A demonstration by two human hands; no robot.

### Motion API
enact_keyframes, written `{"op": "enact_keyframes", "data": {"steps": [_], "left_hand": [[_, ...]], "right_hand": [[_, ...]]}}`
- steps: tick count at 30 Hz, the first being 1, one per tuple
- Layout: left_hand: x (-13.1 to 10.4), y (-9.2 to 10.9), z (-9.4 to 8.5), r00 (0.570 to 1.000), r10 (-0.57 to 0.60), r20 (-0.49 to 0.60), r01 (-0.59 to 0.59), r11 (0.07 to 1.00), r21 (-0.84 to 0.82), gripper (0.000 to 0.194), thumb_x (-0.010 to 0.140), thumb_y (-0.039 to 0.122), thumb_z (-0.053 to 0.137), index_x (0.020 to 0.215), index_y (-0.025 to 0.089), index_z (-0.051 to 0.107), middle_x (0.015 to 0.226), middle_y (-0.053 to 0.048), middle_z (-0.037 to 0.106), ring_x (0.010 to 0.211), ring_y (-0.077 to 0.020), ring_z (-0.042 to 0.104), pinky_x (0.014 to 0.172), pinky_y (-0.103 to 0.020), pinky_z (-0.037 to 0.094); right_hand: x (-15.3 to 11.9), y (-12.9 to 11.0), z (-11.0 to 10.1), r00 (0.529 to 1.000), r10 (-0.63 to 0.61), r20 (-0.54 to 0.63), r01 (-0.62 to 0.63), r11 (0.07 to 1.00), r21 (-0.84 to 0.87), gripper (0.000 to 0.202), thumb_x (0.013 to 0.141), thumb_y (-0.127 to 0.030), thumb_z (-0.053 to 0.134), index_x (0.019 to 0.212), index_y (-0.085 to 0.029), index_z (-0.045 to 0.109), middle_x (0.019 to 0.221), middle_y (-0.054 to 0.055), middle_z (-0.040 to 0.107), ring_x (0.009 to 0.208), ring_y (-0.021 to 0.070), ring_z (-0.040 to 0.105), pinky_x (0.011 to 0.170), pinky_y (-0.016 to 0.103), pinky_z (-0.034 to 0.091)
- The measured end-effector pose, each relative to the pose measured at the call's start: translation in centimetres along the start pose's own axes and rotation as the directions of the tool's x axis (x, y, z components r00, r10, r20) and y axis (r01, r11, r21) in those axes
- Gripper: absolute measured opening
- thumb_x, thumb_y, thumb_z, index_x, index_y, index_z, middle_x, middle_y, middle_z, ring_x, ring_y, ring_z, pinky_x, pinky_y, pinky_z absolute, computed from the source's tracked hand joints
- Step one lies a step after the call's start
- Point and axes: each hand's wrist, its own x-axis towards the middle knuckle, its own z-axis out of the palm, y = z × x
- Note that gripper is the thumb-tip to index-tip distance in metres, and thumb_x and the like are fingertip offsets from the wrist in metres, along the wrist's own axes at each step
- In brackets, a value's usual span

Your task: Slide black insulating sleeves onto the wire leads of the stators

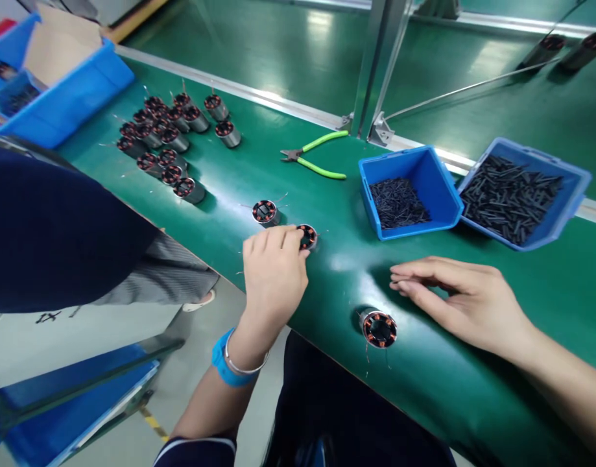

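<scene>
My left hand (275, 266) has its fingers closed round a motor stator (308, 237), a metal cylinder with copper windings, near the front of the green bench. Just behind it stands another wound stator (265, 213) with thin wires sticking out. To the right, my right hand (465, 301) hovers over the bench, thumb and fingertips pinched together; whatever is between them, if anything, is too small to make out. A third stator (378, 328) stands upright near the front edge, between my hands, its open end facing up and loose leads hanging toward me.
Green-handled cutters (321, 154) lie spread on the bench (336, 285). Two blue bins, one of thin black pieces (399, 204) and one of thicker black pieces (512, 194), stand back right. Several stators (171, 136) cluster back left near a blue crate (78, 97). A person's dark sleeve (59, 227) is at left.
</scene>
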Motion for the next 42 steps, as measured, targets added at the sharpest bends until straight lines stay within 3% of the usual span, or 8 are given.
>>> {"op": "enact_keyframes", "data": {"steps": [3, 5, 9, 12, 16, 26, 36, 42], "left_hand": [[-0.6, 2.2, -0.4, 0.991, 0.119, 0.066, -0.114, 0.99, -0.082, 0.015, 0.084, 0.027, 0.071, 0.095, 0.018, 0.067, 0.091, -0.008, 0.071, 0.087, -0.028, 0.063, 0.08, -0.045, 0.043], [-1.4, 4.1, -0.6, 0.981, 0.163, 0.108, -0.138, 0.969, -0.207, 0.015, 0.084, 0.03, 0.071, 0.092, 0.019, 0.065, 0.091, -0.006, 0.069, 0.089, -0.0267, 0.063, 0.084, -0.045, 0.043], [-2.2, 6.0, 0.2, 0.968, 0.171, 0.181, -0.06, 0.865, -0.498, 0.035, 0.082, 0.034, 0.072, 0.106, 0.012, 0.06, 0.11, -0.012, 0.066, 0.102, -0.0264, 0.062, 0.088, -0.041, 0.049], [-2.4, 6.2, 1.6, 0.961, 0.195, 0.196, -0.046, 0.813, -0.581, 0.028, 0.09, 0.027, 0.063, 0.114, 0.013, 0.061, 0.106, -0.008, 0.068, 0.096, -0.0227, 0.063, 0.086, -0.037, 0.052], [-2.7, 6.3, 2.5, 0.972, 0.178, 0.155, -0.052, 0.802, -0.595, 0.025, 0.092, 0.026, 0.061, 0.114, 0.015, 0.064, 0.104, -0.007, 0.07, 0.093, -0.0215, 0.063, 0.085, -0.036, 0.052], [-2.9, 6.3, 2.3, 0.971, 0.19, 0.146, -0.066, 0.798, -0.599, 0.025, 0.092, 0.024, 0.061, 0.115, 0.016, 0.064, 0.105, -0.007, 0.07, 0.093, -0.0205, 0.063, 0.085, -0.035, 0.054], [-2.8, 6.3, 2.2, 0.966, 0.204, 0.159, -0.069, 0.796, -0.601, 0.025, 0.092, 0.024, 0.061, 0.115, 0.015, 0.065, 0.105, -0.007, 0.07, 0.093, -0.0205, 0.064, 0.086, -0.035, 0.054], [-2.8, 6.2, 2.2, 0.965, 0.204, 0.163, -0.065, 0.791, -0.608, 0.023, 0.092, 0.024, 0.061, 0.113, 0.015, 0.065, 0.105, -0.007, 0.071, 0.093, -0.0207, 0.064, 0.085, -0.036, 0.054]], "right_hand": [[-0.1, 0.0, 1.4, 0.981, 0.173, -0.084, -0.154, 0.968, 0.2, 0.013, 0.088, -0.022, 0.07, 0.101, -0.024, 0.071, 0.09, 0.0, 0.079, 0.075, 0.0129, 0.076, 0.072, 0.021, 0.063], [-0.2, 0.1, 1.9, 0.959, 0.247, -0.136, -0.203, 0.939, 0.277, 0.013, 0.086, -0.023, 0.072, 0.099, -0.023, 0.071, 0.09, 0.001, 0.079, 0.076, 0.0129, 0.076, 0.074, 0.021, 0.063], [-0.3, 0.2, 1.9, 0.948, 0.273, -0.162, -0.219, 0.932, 0.288, 0.015, 0.086, -0.023, 0.072, 0.1, -0.021, 0.071, 0.09, 0.002, 0.078, 0.078, 0.0127, 0.076, 0.076, 0.021, 0.062], [-0.1, 0.2, 1.7, 0.965, 0.23, -0.126, -0.194, 0.949, 0.249, 0.016, 0.087, -0.021, 0.07, 0.103, -0.021, 0.07, 0.09, 0.002, 0.078, 0.078, 0.0124, 0.075, 0.074, 0.021, 0.062], [0.4, 0.1, 1.6, 0.982, 0.154, -0.111, -0.135, 0.977, 0.165, 0.018, 0.087, -0.017, 0.069, 0.104, -0.022, 0.07, 0.09, 0.0, 0.078, 0.077, 0.0115, 0.073, 0.072, 0.021, 0.061], [1.0, -0.1, 1.4, 0.99, 0.097, -0.098, -0.091, 0.993, 0.07, 0.016, 0.087, -0.019, 0.067, 0.102, -0.021, 0.072, 0.088, 0.001, 0.078, 0.072, 0.0124, 0.072, 0.066, 0.022, 0.06], [1.1, -0.3, 1.2, 0.988, 0.116, -0.098, -0.107, 0.99, 0.092, 0.013, 0.087, -0.022, 0.068, 0.1, -0.02, 0.072, 0.087, 0.002, 0.077, 0.073, 0.0144, 0.073, 0.066, 0.025, 0.061], [1.2, 0.0, 1.0, 0.998, 0.065, -0.023, -0.065, 0.998, 0.002, 0.013, 0.087, -0.02, 0.067, 0.1, -0.02, 0.071, 0.092, 0.002, 0.078, 0.075, 0.014, 0.073, 0.069, 0.024, 0.06]]}}
